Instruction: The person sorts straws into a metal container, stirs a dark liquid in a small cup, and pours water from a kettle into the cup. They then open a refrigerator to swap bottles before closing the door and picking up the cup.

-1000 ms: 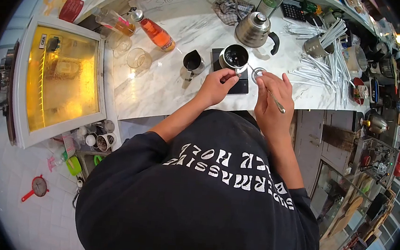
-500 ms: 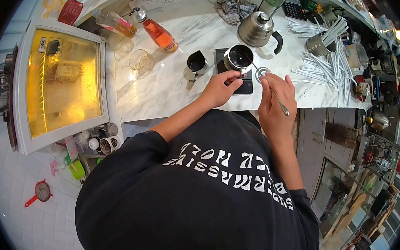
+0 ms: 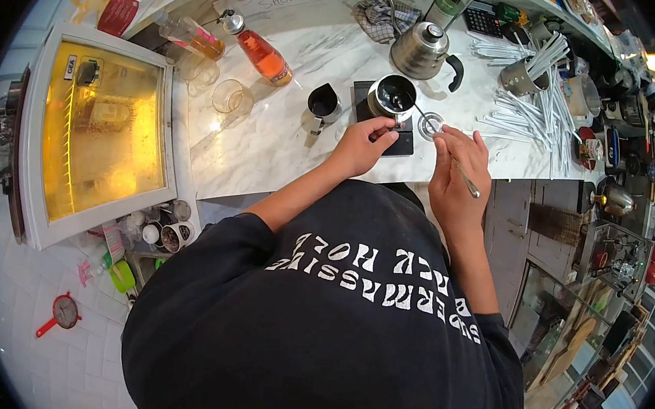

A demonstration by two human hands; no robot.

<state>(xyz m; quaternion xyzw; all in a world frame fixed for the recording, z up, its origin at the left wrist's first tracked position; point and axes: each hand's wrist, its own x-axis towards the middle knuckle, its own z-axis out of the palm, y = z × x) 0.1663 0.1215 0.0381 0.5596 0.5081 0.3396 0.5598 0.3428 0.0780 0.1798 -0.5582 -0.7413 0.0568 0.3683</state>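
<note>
Steadily, the work sits near the front edge of the tabletop [image 3: 277, 158], about midway along it. On the left, a clear, round-mouthed glass [image 3: 232, 98] and a slender bottle of red liquid [image 3: 264, 57] stand well apart from the hands. Next comes a smooth metal pitcher [image 3: 324, 106], upright, its inside dark. The left hand [image 3: 363, 147] has its thumb and index finger closed at the handle side of the shiny metal cup [image 3: 377, 108]; a light, steady hold there should keep the cup from twisting on the flat black scale [image 3: 405, 144]. The right hand [image 3: 461, 167] pinches the long, thin spoon [image 3: 471, 186] between thumb and fingers, its far end slanting into the dark liquid [image 3: 390, 94]. Small, slow circles from the wrist would suit that shallow angle; wide strokes could knock the rim and splash. Behind the cup, the brushed-metal kettle [image 3: 418, 52] shows a rounded body and a curved black handle. Farther right, slim white straws [image 3: 538, 117] lie loosely crossed over marble-like grey veining.
</note>
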